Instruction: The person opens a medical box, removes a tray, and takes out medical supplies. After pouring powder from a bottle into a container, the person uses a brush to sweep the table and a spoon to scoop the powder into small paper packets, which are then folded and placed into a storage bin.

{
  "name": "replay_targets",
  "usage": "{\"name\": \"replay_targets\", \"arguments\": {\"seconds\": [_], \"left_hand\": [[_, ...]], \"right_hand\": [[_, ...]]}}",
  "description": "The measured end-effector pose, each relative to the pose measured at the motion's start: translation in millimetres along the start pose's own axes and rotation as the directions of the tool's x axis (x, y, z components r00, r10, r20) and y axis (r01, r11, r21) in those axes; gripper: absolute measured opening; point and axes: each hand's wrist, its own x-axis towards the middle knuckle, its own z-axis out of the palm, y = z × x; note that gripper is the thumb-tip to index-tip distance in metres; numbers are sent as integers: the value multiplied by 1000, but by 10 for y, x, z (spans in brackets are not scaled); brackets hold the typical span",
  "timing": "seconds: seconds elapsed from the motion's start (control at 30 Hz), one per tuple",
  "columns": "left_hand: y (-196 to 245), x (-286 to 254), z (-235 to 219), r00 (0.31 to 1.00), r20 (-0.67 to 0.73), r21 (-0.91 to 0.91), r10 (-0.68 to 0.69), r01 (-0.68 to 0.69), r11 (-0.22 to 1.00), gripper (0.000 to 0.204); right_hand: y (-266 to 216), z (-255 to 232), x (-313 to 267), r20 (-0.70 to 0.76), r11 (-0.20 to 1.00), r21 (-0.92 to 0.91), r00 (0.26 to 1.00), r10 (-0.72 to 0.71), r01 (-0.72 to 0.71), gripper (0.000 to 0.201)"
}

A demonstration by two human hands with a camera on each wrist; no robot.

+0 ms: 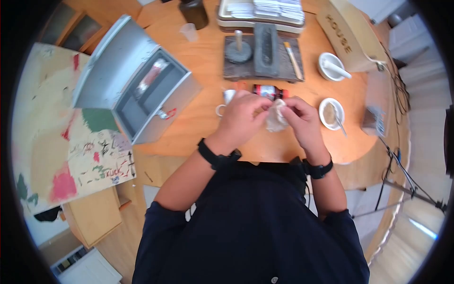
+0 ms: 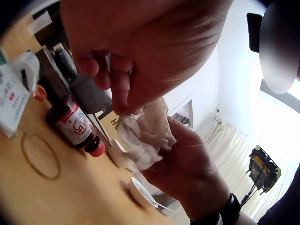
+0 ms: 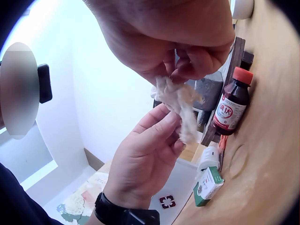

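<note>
Both hands pinch a crumpled, thin whitish piece of material [image 1: 275, 119] above the table's front part. The left hand [image 1: 239, 118] has its thumb and fingertips on one side of it, and the right hand [image 1: 304, 124] grips the other side. In the left wrist view the piece [image 2: 146, 133] looks loose and wrinkled between the left hand [image 2: 145, 47] and the right hand [image 2: 185, 164]. From the right wrist view, strands of the piece [image 3: 180, 105] hang between the fingers. A dark bottle with a red cap [image 3: 232, 103] lies behind the hands.
An open grey case [image 1: 156, 94] stands at left. Behind are a dark board [image 1: 231, 72] with stone pieces and a brush [image 1: 294, 61]. Two white bowls [image 1: 323, 116] sit at right, near a wooden box [image 1: 347, 38]. A small green-and-white box [image 3: 208, 186] and a ring-shaped band [image 3: 239, 161] lie on the table.
</note>
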Motion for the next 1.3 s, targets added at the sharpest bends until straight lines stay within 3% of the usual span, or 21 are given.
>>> {"name": "replay_targets", "arguments": {"seconds": [0.13, 0.2, 0.23, 0.3, 0.37, 0.43, 0.6, 0.67, 0.73, 0.8, 0.93, 1.0, 1.03, 1.1, 1.13, 1.2, 1.3], "left_hand": [[34, -116, -87, 999, -47, 26, -17, 18, 999, 22], [170, -130, -230, 997, -77, 55, -30, 34, 998, 17], [200, -145, -329, 996, -84, 67, -29, 35, 997, 17], [236, -223, -639, 980, -170, 95, -102, 119, 988, 15], [324, -277, -986, 917, -249, 9, -311, 323, 946, 15], [324, -229, -1460, 942, -319, 379, -106, 229, 897, 17], [263, -141, -2058, 876, -408, 466, -258, 443, 766, 18], [95, -136, -2162, 896, -344, 537, -280, 433, 724, 20], [-56, -172, -2160, 909, -280, 603, -307, 416, 680, 21], [-151, -201, -2128, 948, -268, 693, -171, 313, 650, 22], [-178, -190, -2011, 966, -229, 632, -122, 243, 736, 17], [-216, -217, -1986, 965, -88, 641, -248, 246, 727, 22], [-199, -211, -1982, 965, -89, 641, -247, 246, 727, 22], [-131, -191, -1966, 901, -20, 505, -433, 383, 774, 22], [-106, -192, -1951, 903, -12, 501, -430, 378, 779, 22], [-37, -204, -1884, 969, -147, 596, -197, 246, 765, 19], [283, -148, -1546, 979, -45, 465, -198, 196, 863, 17]], "right_hand": [[35, 48, -33, 16, 999, 23, 1000, 25, -25, 16], [26, 66, -64, -115, 999, -28, 992, 40, -44, 21], [41, 37, -93, -105, 999, -22, 994, 35, -37, 21], [88, -57, -176, -142, 984, -172, 990, 15, -40, 23], [155, -152, -268, -141, 982, -189, 990, -9, -18, 21], [197, -232, -365, -159, 966, -247, 986, 40, -79, 18], [320, -352, -529, -189, 952, -296, 982, 23, -80, 15], [348, -385, -562, -192, 944, -317, 981, 36, -97, 15], [369, -403, -587, -208, 934, -345, 978, 24, -96, 14], [378, -426, -611, -204, 920, -385, 979, -2, -78, 13], [406, -469, -650, -183, 883, -468, 981, -68, -26, 12], [441, -469, -657, -186, 868, -496, 979, -88, -16, 11], [442, -463, -653, -191, 854, -520, 976, -108, -7, 11], [402, -437, -648, -172, 833, -553, 975, -139, 21, 11], [378, -423, -651, -157, 809, -586, 973, -168, 45, 11], [415, -416, -625, -140, 791, -608, 972, -191, 68, 11], [385, -368, -553, -148, 780, -615, 954, -261, 118, 11]]}}
